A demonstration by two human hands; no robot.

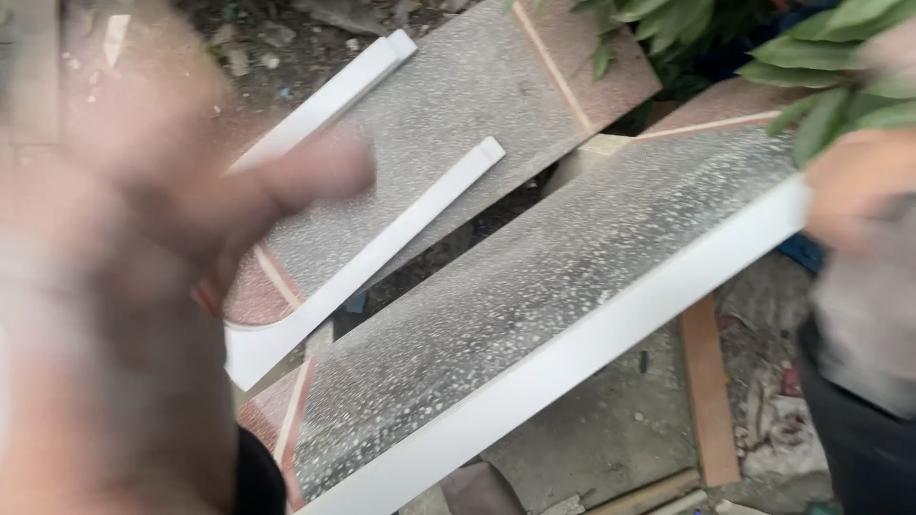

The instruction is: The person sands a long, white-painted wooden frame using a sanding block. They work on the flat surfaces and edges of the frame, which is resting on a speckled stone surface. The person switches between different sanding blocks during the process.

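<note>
Outdoor rubble, speckled grey slab [534,305], white trim strips [382,257], blurred left hand [143,286] blocking view, grip seemingly empty, right hand's grip [859,191] unclear

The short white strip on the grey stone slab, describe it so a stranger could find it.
Find the upper speckled grey slab. Two white strips lie slanted on it; the short white strip is the lower one, widening to a curved foot at its lower-left end, unlike the longer strip above it.

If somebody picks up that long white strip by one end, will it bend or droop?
Probably only a little. The long white strip looks straight and stiff where it rests on the speckled slab. It seems thin, so likely light. Its smooth face might slide easily on the stone.
</note>
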